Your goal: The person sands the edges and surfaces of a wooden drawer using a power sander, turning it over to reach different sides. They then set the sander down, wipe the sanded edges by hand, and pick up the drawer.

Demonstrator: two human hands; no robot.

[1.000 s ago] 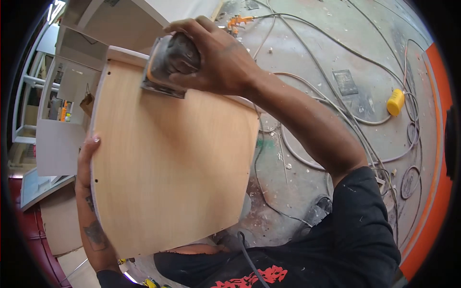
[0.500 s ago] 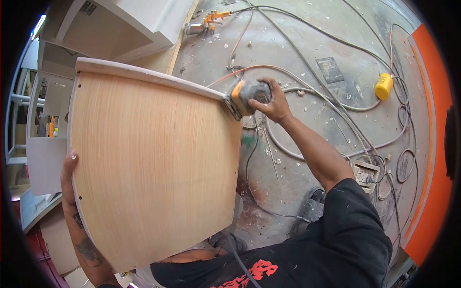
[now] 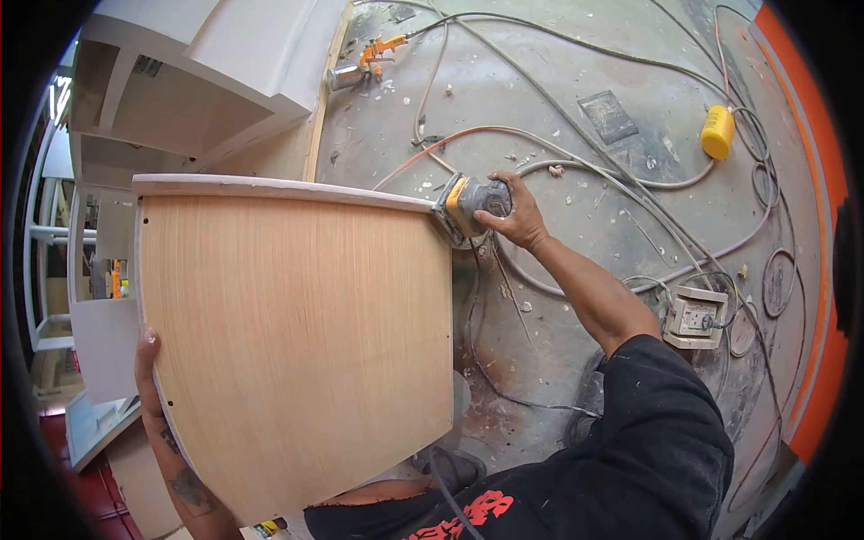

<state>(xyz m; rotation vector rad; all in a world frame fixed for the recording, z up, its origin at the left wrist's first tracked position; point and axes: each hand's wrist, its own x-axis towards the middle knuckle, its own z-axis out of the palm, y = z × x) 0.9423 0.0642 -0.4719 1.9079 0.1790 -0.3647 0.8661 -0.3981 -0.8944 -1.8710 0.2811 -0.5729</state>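
My right hand [image 3: 515, 213] is wrapped round a grey and yellow power sander [image 3: 472, 207]. The sander's pad touches the right end of a whitish edge strip [image 3: 279, 189] along the top of a wooden drawer or panel [image 3: 301, 342]. This piece has a light wood-grain face with small dark holes near its sides, and it stands tilted in front of me. On its left side, my left hand [image 3: 148, 360] grips the edge. Only the thumb shows clearly; the other fingers are hidden behind the piece.
Hoses and cords [image 3: 576, 171] cross the dusty floor. An orange spray gun [image 3: 373, 58] lies at the back beside white cabinets [image 3: 207, 81]. To the right are a yellow connector [image 3: 717, 132], an outlet box [image 3: 696, 317] and an orange panel [image 3: 810, 207].
The panel's top left corner now sits lower in view, so its top edge looks more level. The sander has shifted slightly right and down, still at the strip's right end.
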